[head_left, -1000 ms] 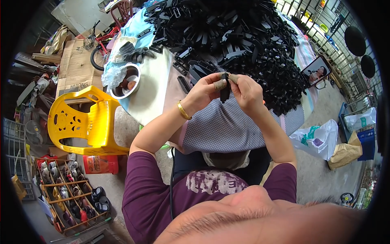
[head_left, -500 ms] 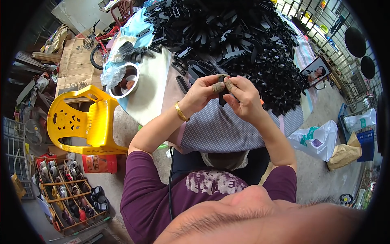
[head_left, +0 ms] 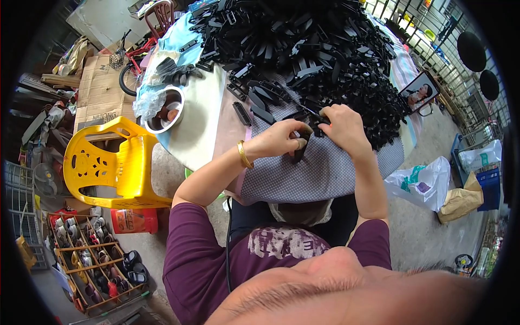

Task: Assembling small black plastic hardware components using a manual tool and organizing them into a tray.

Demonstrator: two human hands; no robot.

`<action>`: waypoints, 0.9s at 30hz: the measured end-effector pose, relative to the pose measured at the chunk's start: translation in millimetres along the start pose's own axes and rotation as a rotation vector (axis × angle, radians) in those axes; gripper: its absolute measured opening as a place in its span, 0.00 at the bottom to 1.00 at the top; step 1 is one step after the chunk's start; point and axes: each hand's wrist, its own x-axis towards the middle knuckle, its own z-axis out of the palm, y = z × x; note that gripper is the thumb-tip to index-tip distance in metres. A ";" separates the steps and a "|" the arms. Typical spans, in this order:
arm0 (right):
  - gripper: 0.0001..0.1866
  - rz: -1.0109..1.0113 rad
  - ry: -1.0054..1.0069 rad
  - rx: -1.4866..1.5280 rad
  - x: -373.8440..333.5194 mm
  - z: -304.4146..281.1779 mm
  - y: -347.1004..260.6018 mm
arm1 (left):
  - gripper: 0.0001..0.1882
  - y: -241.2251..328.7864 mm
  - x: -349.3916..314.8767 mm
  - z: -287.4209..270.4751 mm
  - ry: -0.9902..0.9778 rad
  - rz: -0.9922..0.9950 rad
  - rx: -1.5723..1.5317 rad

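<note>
My left hand [head_left: 277,140], with a gold bracelet at its wrist and tape round a finger, is closed on a narrow black plastic piece [head_left: 299,151] above the grey patterned cloth [head_left: 325,176]. To its right, my right hand [head_left: 348,129] reaches to the near edge of the heap, its thumb and fingertips drawn together. What it grips, if anything, is hidden among the dark parts. Long black plastic parts [head_left: 271,46] are heaped over the far table, with small black pieces [head_left: 374,97] at the right. A few loose long parts [head_left: 242,114] lie left of my hands.
A metal bowl [head_left: 182,111] stands at the table's left edge, beside dark gloves [head_left: 172,71]. At the right edge a phone [head_left: 420,92] leans on a stand. A yellow plastic chair [head_left: 138,168] is at the left, plastic bags [head_left: 425,187] on the right floor.
My hands, together on one black piece before, are now apart. The right has moved right to the heap; the left has shifted slightly down and left with the piece.
</note>
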 end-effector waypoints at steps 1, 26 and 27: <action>0.12 0.011 -0.021 -0.040 -0.2 1.0 -1.4 | 0.20 -4.7 0.6 0.2 0.062 0.076 0.165; 0.09 -0.157 0.299 -0.117 30.5 13.7 22.8 | 0.15 -22.8 19.3 -1.2 0.586 0.414 0.923; 0.10 -0.108 0.243 -0.168 30.6 18.5 20.2 | 0.15 -22.2 19.6 -2.0 0.582 0.401 0.939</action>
